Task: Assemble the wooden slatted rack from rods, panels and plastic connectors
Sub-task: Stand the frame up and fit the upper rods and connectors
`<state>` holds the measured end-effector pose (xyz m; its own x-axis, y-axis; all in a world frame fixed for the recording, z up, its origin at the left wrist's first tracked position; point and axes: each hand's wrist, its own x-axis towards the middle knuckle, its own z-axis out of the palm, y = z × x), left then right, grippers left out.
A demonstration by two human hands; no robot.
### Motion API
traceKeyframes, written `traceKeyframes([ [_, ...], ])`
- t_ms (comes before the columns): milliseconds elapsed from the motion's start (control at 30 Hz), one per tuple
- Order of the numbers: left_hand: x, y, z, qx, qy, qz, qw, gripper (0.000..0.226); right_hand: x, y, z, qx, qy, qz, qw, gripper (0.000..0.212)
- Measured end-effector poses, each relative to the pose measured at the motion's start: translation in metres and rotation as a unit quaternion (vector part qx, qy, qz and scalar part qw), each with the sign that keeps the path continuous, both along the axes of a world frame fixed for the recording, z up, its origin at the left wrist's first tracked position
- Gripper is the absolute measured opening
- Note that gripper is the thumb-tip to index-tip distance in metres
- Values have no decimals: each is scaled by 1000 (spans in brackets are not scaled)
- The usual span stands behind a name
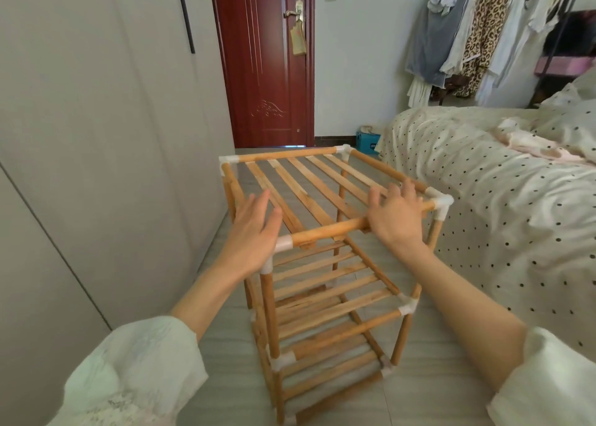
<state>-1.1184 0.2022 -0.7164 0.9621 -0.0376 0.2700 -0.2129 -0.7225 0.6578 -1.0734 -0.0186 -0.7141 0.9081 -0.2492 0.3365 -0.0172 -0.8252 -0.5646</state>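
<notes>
The left hand [254, 232] is spread, fingers straight and slightly fanned, at the near left corner of the rack [322, 258], its palm against or just beside the white connector [283, 243] there; whether it truly touches cannot be told; the right hand [395, 216] lies flat with fingers splayed over the near top rod [335, 229], close to the right corner connector [442, 204], pinching nothing; the rack stands upright on the pale floor [435, 345] directly under both hands, three slatted tiers one above another, the top slats [309, 187] running away toward the far side; white sleeves [135, 371] cover both forearms near the camera; a dotted bed [483, 200] lies to the right, a grey wardrobe [96, 135] to the left, a red door [267, 64] far beyond, hung clothes [477, 29] far right; no writing is legible anywhere.
</notes>
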Motion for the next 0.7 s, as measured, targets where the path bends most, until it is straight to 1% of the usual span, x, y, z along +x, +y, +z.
traceKeyframes([
  [33, 0, 7, -2, -10, -16, -15, 1000, 50, -13, 18, -5, 1, -29, 57, 998, 57],
  [67, 2, 15, -3, -10, -24, -23, 999, 48, -26, 36, -12, -26, -59, 118, 991, 60],
  [133, 8, 31, -4, 25, -24, -24, 999, 47, -46, 59, -26, -98, -116, 220, 964, 63],
  [200, 10, 39, -5, 79, -32, -20, 996, 50, -45, 61, -34, -131, -161, 250, 946, 56],
  [300, -1, 28, -3, 162, -70, -12, 984, 61, -30, 44, -35, -124, -174, 278, 936, 49],
  [367, -15, 11, -2, 247, -110, -31, 962, 74, -21, 28, -30, -132, -168, 303, 929, 55],
  [400, -21, 2, -3, 284, -133, -42, 949, 76, -18, 20, -26, -138, -154, 315, 926, 60],
  [467, -31, -18, -4, 314, -167, -52, 933, 74, -9, 3, -19, -136, -124, 338, 923, 66],
  [500, -35, -28, -4, 304, -178, -50, 935, 76, -3, -4, -17, -120, -108, 344, 925, 64],
  [533, -37, -37, -3, 283, -177, -53, 941, 79, 1, -12, -15, -84, -87, 340, 932, 55],
  [567, -37, -44, 1, 259, -171, -63, 948, 78, 1, -17, -12, -42, -67, 318, 945, 40],
  [600, -35, -48, 5, 237, -155, -76, 956, 69, -2, -20, -11, 3, -44, 285, 958, 26],
  [633, -30, -49, 8, 222, -130, -93, 962, 57, -5, -21, -10, 37, -24, 243, 969, 22],
  [667, -26, -46, 12, 201, -95, -108, 969, 49, -10, -20, -9, 51, -18, 204, 978, 23],
  [700, -20, -39, 16, 173, -65, -121, 975, 47, -16, -15, -7, 47, -31, 173, 983, 24],
])
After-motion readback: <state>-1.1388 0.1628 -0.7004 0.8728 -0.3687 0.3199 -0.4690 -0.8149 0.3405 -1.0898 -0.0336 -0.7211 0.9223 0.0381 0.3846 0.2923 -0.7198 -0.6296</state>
